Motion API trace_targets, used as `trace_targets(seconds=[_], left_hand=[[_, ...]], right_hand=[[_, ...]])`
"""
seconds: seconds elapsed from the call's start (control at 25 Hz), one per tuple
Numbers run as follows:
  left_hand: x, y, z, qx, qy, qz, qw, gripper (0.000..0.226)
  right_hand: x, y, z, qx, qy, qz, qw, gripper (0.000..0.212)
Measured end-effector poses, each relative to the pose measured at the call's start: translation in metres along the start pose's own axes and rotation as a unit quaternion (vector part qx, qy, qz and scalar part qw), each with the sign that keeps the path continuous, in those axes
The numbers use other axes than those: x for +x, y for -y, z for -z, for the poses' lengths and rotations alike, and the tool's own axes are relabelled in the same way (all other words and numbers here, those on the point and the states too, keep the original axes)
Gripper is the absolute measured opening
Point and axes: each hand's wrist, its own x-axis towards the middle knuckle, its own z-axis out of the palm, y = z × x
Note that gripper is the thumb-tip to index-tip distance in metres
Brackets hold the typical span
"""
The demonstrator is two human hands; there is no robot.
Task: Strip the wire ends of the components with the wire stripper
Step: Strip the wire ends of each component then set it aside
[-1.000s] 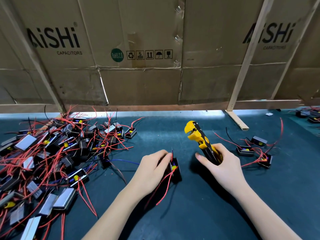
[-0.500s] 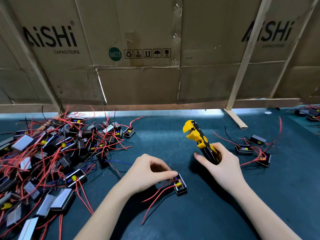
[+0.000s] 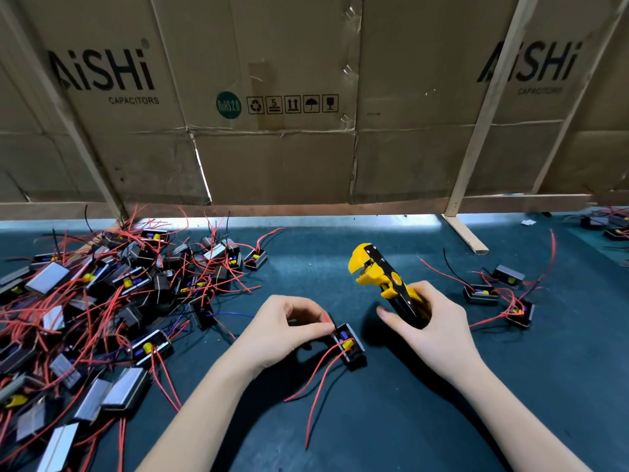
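A small black component (image 3: 350, 345) with a yellow part and red wires lies on the dark green mat (image 3: 408, 420) at the centre. My left hand (image 3: 282, 332) has its fingers curled and pinches a red wire at the component's upper left edge. Two red wires (image 3: 320, 379) trail from it toward me. My right hand (image 3: 429, 325) grips the black handle of the yellow wire stripper (image 3: 377, 270), which stands upright with its jaws pointing up and left, apart from the component.
A large tangled pile of components (image 3: 102, 301) with red wires covers the left of the mat. Three more components (image 3: 500, 294) lie at the right. A cardboard wall (image 3: 272, 131) with wooden struts (image 3: 466, 233) closes the back.
My left hand laid the component flat on the mat and shifted it right, then moved its fingertips onto a wire at its edge. The right hand with the stripper stayed put.
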Motion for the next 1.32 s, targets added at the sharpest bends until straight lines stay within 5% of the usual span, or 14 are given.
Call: trace_targets(seconds=[0.28, 0.52, 0.76, 1.32], left_hand=[[0.002, -0.001, -0.006, -0.094, -0.019, -0.041, 0.995, 0.008], [0.001, 0.0, -0.003, -0.031, 0.002, -0.071, 0.997, 0.012], [0.001, 0.006, -0.008, 0.091, -0.014, -0.049, 0.995, 0.012], [0.002, 0.009, -0.014, 0.085, -0.054, -0.022, 0.995, 0.019]], right_hand=[[0.0, -0.001, 0.001, -0.111, -0.027, 0.035, 0.993, 0.033], [0.003, -0.01, 0.001, -0.353, -0.107, 0.133, 0.92, 0.049], [0.002, -0.009, -0.003, -0.387, -0.085, 0.173, 0.902, 0.047], [0.002, -0.01, -0.002, -0.388, -0.095, 0.192, 0.897, 0.048]])
